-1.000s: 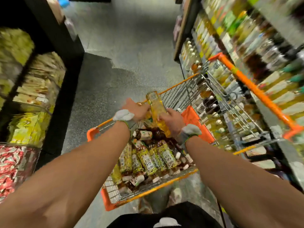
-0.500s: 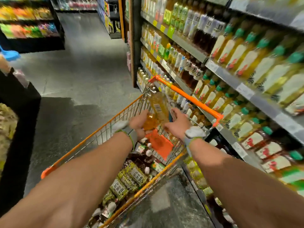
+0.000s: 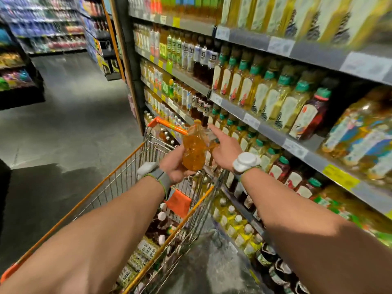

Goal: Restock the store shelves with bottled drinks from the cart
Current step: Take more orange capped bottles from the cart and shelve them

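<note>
A person's left hand (image 3: 172,166) grips the base of 1 amber bottle (image 3: 194,149), upright above the far end of an orange-rimmed cart (image 3: 118,172) loaded with more bottles (image 3: 146,249). The right hand (image 3: 224,150) lies against it, index finger straight toward the stocked shelves (image 3: 273,128); whether it grips cannot be told.

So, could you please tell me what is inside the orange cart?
Bottles lie in the cart: dark white-capped bottles and green-labelled bottles. The left arm covers the rest.
</note>
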